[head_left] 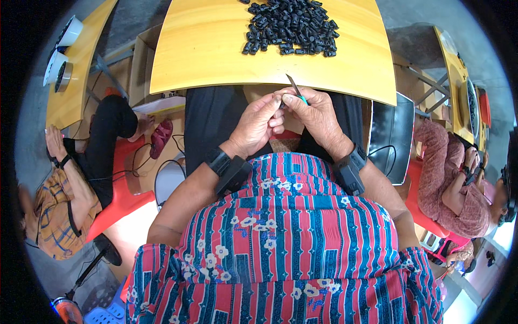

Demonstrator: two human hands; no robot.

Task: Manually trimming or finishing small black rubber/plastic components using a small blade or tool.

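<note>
My left hand (259,120) is closed, thumb and fingers pinching a small dark piece (282,105) that looks like a black plastic part and is mostly hidden. Against it, my right hand (315,113) grips a small knife (293,84) with a green handle. The knife's narrow blade points up and slightly left, past my fingertips toward the table edge. Both hands meet just in front of the yellow table (216,59), above my lap. On the table top lies a heap of small black plastic parts (291,27), short and barrel-like.
A dark open bin (391,140) stands to the right of my legs, and a cardboard box (141,67) is left of the table. People sit on red stools at both sides, by other yellow tables (81,70). Cables run across the floor on the left.
</note>
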